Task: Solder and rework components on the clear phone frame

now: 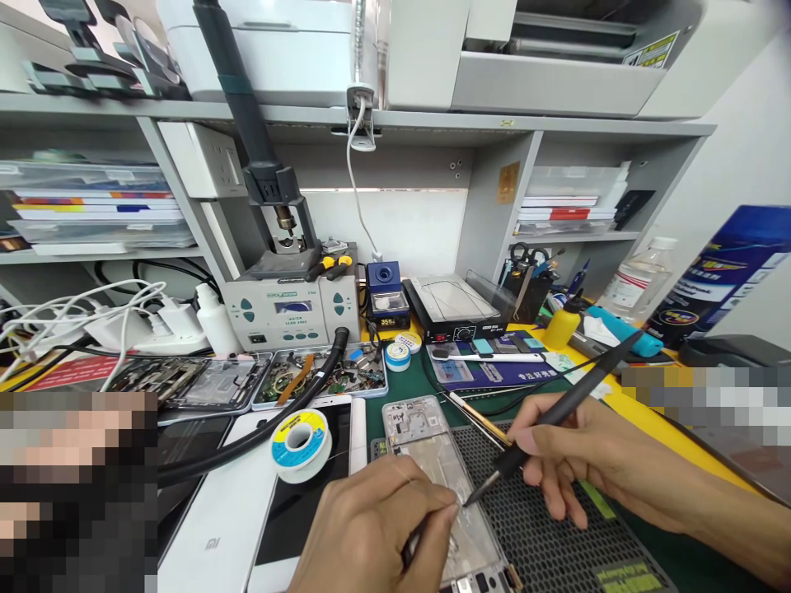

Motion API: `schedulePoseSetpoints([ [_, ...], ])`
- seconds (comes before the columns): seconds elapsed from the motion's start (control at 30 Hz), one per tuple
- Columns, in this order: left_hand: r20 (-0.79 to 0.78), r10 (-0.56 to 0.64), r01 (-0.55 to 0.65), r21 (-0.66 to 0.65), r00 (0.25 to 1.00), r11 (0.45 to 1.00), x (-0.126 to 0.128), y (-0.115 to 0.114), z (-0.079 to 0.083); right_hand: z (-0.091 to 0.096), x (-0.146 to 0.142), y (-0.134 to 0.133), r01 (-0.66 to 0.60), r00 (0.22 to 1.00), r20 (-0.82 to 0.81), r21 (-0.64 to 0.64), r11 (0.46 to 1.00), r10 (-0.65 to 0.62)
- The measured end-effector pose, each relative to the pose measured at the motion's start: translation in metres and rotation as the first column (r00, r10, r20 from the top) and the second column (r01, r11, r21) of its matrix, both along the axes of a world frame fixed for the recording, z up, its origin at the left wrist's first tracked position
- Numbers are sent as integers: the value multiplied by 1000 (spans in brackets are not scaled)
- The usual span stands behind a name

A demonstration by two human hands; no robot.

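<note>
Beneath a grey shelf (432, 122) bearing white machines, a repair bench I watch from afar crowds a green work surface (401, 384) with a rework station (272, 329), parts and a spool (290, 451); on a dark perforated mat (512, 461), a phone frame (432, 457) lies between my two hands, its lower part behind the left hand (371, 519), whose thumb and forefinger pinch together on contents I cannot tell, while the right hand (587, 453) closes around a black soldering iron (581, 394), its tip over the frame, just beside the left fingertips
</note>
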State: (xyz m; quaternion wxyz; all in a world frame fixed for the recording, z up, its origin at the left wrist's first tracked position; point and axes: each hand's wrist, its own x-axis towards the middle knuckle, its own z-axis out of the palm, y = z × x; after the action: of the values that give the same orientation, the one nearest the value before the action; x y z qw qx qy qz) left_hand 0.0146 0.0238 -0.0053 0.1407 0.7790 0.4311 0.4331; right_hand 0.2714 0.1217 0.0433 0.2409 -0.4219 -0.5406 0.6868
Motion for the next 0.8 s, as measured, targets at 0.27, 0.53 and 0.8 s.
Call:
schedulePoseSetpoints([
  [0.27,-1,10,-10,-10,1000,1000,0,-1,1,-6,10,-1,-68,998,11,149,987,67],
  [0.53,6,9,-9,3,1000,1000,0,-1,4,-14,22,-1,-147,985,123,271,951,117],
  [0.8,3,15,-15,3,1000,1000,1,-1,4,-11,22,-4,-185,978,149,301,936,145],
])
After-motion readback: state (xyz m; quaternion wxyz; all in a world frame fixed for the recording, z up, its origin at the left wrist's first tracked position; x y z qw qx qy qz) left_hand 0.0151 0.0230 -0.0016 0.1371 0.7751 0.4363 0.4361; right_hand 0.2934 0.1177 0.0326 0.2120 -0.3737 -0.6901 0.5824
